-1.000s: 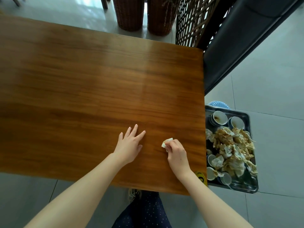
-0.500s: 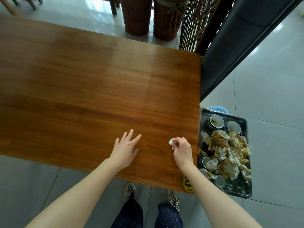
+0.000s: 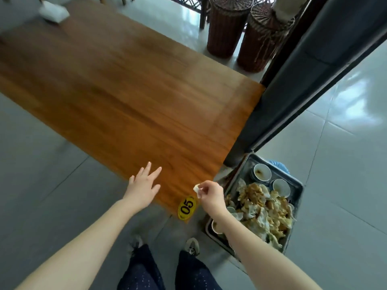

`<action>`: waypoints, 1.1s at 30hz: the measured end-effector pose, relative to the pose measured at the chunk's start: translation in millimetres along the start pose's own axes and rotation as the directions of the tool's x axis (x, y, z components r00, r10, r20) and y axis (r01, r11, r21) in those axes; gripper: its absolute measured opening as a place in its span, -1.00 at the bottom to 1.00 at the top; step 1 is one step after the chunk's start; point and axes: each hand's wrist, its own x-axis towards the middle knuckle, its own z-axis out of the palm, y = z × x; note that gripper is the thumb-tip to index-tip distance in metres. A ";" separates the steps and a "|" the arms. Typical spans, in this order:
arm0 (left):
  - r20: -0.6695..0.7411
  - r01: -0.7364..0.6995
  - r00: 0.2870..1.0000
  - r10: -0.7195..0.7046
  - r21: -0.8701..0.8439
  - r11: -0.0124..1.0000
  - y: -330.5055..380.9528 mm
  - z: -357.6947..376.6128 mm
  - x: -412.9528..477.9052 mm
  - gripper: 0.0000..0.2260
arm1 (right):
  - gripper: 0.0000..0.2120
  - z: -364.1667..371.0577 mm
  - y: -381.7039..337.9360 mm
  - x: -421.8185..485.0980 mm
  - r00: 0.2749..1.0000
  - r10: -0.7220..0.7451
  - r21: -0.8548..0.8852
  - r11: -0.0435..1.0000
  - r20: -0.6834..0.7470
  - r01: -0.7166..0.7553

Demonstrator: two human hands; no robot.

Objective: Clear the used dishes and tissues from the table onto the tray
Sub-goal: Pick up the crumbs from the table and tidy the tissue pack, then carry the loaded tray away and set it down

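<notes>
Metal tray (image 3: pixel 298 190) holds stained tissues (image 3: pixel 265 208) and cups (image 3: pixel 261 172).

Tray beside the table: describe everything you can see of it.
The tray is a dark, rectangular, metal-looking pan with a raised rim, set lower than the table, off its near right corner. It holds small white cups, one stained brown inside, and a heap of crumpled, brown-stained tissues across the middle. The right hand, pinching a tissue scrap, is beside its left rim; the forearm crosses its near left corner.
</notes>
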 end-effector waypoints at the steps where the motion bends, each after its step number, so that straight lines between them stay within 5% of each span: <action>1: -0.015 0.017 1.000 -0.018 -0.011 1.000 3.2 2.8 -10.7 -0.48 | -0.86 -8.4 4.6 -4.0 1.000 -0.006 0.008 1.000 -0.019 0.006; 19: -0.156 0.100 0.979 -0.130 -0.187 0.977 90.1 112.7 -169.7 -0.48 | -0.90 -88.0 150.5 -123.3 0.996 -0.069 -0.002 0.998 -0.052 0.069; 33: -0.188 0.114 0.965 -0.184 -0.332 0.936 232.0 181.9 -248.0 -0.51 | -0.89 -208.7 248.4 -183.9 0.996 -0.058 -0.016 0.998 -0.070 0.057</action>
